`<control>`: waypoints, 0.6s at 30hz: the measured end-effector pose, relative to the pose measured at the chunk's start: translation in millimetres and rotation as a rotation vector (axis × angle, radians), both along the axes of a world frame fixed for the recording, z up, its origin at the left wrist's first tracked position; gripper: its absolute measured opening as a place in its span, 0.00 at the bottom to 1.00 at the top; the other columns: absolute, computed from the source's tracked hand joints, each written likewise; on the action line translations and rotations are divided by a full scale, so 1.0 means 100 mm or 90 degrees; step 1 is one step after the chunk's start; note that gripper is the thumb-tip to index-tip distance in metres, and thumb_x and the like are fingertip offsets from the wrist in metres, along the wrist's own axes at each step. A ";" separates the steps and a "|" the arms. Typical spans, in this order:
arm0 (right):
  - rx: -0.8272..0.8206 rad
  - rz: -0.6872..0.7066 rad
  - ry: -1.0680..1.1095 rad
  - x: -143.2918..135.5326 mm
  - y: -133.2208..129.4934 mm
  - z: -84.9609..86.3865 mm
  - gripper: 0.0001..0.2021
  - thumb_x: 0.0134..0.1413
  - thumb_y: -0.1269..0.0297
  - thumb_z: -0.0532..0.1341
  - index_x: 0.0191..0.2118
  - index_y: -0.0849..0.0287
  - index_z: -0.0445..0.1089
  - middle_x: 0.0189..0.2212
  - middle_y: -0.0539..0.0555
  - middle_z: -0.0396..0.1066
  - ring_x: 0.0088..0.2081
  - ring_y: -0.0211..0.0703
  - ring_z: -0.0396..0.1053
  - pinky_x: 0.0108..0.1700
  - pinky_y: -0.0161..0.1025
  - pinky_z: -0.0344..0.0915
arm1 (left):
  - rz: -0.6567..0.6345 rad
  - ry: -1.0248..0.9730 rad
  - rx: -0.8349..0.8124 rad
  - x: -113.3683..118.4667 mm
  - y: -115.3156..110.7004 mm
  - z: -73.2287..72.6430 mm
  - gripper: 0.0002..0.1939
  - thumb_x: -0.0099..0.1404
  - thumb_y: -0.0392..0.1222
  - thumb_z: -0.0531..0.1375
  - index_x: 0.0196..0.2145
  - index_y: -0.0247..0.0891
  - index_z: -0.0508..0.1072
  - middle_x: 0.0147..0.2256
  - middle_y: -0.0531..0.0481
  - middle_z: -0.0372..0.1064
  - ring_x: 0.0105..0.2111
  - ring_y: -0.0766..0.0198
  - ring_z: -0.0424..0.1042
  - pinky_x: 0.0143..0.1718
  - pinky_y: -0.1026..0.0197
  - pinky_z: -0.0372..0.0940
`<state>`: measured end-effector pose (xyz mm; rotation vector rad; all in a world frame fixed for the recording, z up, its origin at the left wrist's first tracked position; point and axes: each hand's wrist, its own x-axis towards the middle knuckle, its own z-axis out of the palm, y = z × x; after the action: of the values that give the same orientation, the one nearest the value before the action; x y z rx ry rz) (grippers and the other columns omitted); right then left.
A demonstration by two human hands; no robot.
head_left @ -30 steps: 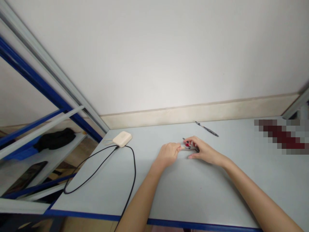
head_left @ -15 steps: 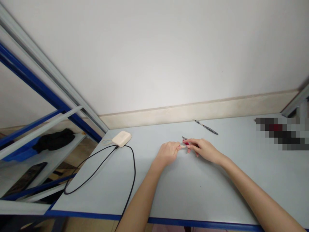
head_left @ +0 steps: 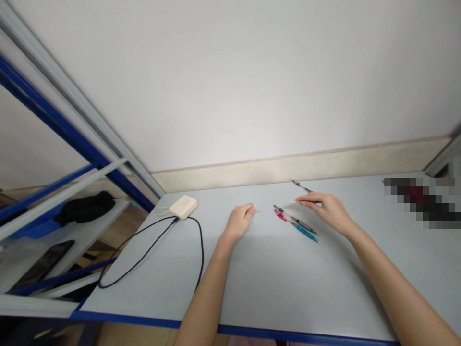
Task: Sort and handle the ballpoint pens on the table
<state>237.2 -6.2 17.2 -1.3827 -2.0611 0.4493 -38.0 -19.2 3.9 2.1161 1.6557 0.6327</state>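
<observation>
My left hand is closed just above the table, thumb pressed on the fingers. Something small and pale may poke out by its thumb tip, too faint to name. My right hand pinches a thin pen refill, its pale, orange-tinted end pointing left. Between the hands, a dark grey pen lies slanted on the table. Along its near side rests a pen with a red clip and a teal grip. Behind my right hand is another black pen, partly covered by the fingers.
A cream power bank with a black cable sits on the left of the grey table. The wall stands behind. A blurred-out dark object lies at the right. A lower shelf holds a black cloth.
My hands have come apart: the left moved left, the right moved right and slightly up with the refill. The pens that the right hand had covered now show.
</observation>
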 end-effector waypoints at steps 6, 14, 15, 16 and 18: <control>-0.024 0.131 0.031 -0.18 -0.09 0.04 0.14 0.56 0.58 0.53 0.38 0.53 0.75 0.38 0.53 0.75 0.40 0.47 0.70 0.42 0.41 0.63 | -0.085 -0.015 -0.011 0.15 -0.08 -0.02 0.19 0.67 0.47 0.44 0.21 0.37 0.60 0.19 0.57 0.53 0.22 0.68 0.55 0.26 0.66 0.48; -0.017 0.202 0.018 -0.39 -0.22 -0.02 0.14 0.55 0.66 0.53 0.45 0.53 0.70 0.40 0.54 0.73 0.41 0.45 0.69 0.43 0.42 0.63 | -0.153 0.041 0.018 0.26 -0.16 -0.05 0.19 0.68 0.45 0.44 0.24 0.38 0.65 0.21 0.55 0.61 0.23 0.67 0.60 0.26 0.65 0.49; -0.019 0.216 0.042 -0.40 -0.22 -0.04 0.16 0.54 0.68 0.54 0.48 0.55 0.67 0.42 0.55 0.72 0.41 0.44 0.69 0.43 0.42 0.63 | -0.154 0.048 0.023 0.25 -0.16 -0.06 0.19 0.69 0.45 0.44 0.25 0.38 0.66 0.21 0.54 0.62 0.24 0.66 0.60 0.27 0.65 0.49; -0.021 0.228 0.066 -0.41 -0.22 -0.06 0.18 0.53 0.69 0.54 0.50 0.56 0.65 0.42 0.56 0.71 0.41 0.43 0.68 0.43 0.41 0.63 | -0.155 0.055 0.026 0.25 -0.16 -0.05 0.19 0.69 0.44 0.44 0.25 0.38 0.66 0.22 0.54 0.63 0.24 0.66 0.61 0.27 0.65 0.50; -0.019 0.235 0.099 -0.42 -0.22 -0.07 0.17 0.51 0.72 0.54 0.48 0.59 0.63 0.41 0.57 0.70 0.39 0.42 0.67 0.42 0.40 0.64 | -0.155 0.071 0.031 0.26 -0.17 -0.05 0.19 0.69 0.44 0.43 0.26 0.38 0.67 0.23 0.53 0.65 0.24 0.66 0.62 0.27 0.65 0.50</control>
<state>194.8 -28.3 10.0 -0.9465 -2.1880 0.7203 -12.1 -36.5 -1.1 2.3794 1.4174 0.4911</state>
